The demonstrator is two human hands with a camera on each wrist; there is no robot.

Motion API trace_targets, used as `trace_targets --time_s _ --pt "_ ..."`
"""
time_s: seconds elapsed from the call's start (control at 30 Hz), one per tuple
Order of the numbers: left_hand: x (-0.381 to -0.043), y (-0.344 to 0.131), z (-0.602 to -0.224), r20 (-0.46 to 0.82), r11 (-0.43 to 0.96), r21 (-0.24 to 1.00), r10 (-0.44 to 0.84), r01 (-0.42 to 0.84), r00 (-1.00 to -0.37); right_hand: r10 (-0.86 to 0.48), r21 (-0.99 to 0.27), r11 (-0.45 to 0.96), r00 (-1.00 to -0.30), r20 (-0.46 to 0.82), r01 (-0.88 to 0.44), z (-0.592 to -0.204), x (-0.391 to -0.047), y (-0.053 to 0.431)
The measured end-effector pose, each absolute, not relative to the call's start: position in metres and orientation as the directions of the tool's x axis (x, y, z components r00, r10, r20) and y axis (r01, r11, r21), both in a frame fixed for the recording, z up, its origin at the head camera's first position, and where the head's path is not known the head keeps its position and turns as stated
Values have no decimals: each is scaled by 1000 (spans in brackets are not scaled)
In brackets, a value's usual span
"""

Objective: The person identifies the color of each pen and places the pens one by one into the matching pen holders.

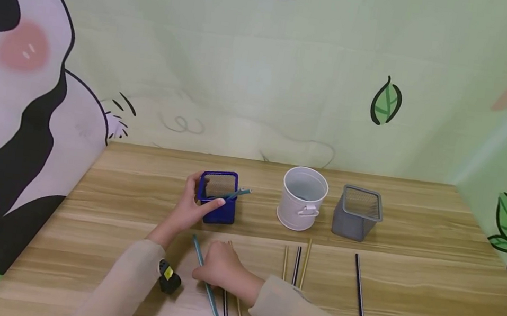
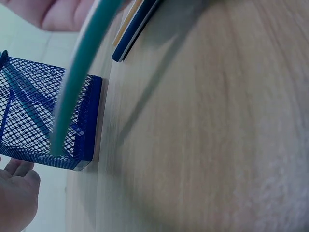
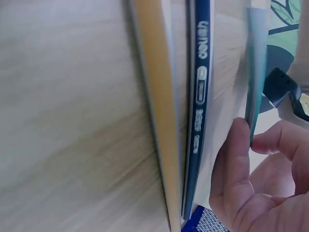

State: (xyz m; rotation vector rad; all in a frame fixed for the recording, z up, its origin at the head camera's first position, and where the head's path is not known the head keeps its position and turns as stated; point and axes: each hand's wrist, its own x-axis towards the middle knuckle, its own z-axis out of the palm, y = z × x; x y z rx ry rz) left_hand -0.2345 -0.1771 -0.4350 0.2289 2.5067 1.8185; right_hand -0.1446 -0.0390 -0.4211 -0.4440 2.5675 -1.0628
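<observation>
My left hand grips the blue mesh pen holder at its left side, thumb across the front near the rim. Teal pencils lean out of that holder to the right. Between thumb and fingers, my right hand pinches another teal pencil, tilted and raised off the table in the left wrist view. Just beside this hand lie a dark blue pencil and a yellow pencil, side by side on the wood.
A white bucket and a grey mesh pen holder stand right of the blue one. Yellow pencils and a dark pencil lie in front of the bucket. Farther right lies a single dark pencil. A printed backdrop rises behind the table.
</observation>
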Motion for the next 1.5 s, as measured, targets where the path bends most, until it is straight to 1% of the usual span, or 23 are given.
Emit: trace_targets --time_s 0.1,0.27,0.57,0.67,0.8,0.9,1.27,1.5 --pt "-235 -177 -436 53 298 950 143 94 -988 -424 -723 665 -892 -160 -186 -418 -144 -34" --pt "-234 -176 -435 51 291 953 130 88 -990 -422 -755 636 -892 -163 -163 -409 -140 -28" --pt "-233 -176 -434 57 283 955 131 93 -990 -438 -775 610 -885 -158 -164 -394 -135 -24" --pt "-234 -177 -435 59 283 954 131 95 -990 -444 -780 597 -887 -125 -188 -392 -134 -24" --pt "-234 -176 -435 77 262 959 127 108 -989 -456 -772 582 -889 -49 -256 -387 -135 -23" --pt "-235 -175 -435 83 241 964 128 112 -988 -462 -778 564 -887 -21 -276 -382 -134 -22" --pt "-236 -177 -438 77 233 967 138 108 -987 -441 -825 493 -897 35 -275 -360 -131 -16" --pt "-234 -177 -434 68 257 961 142 103 -987 -430 -847 450 -900 71 -282 -348 -135 -6"
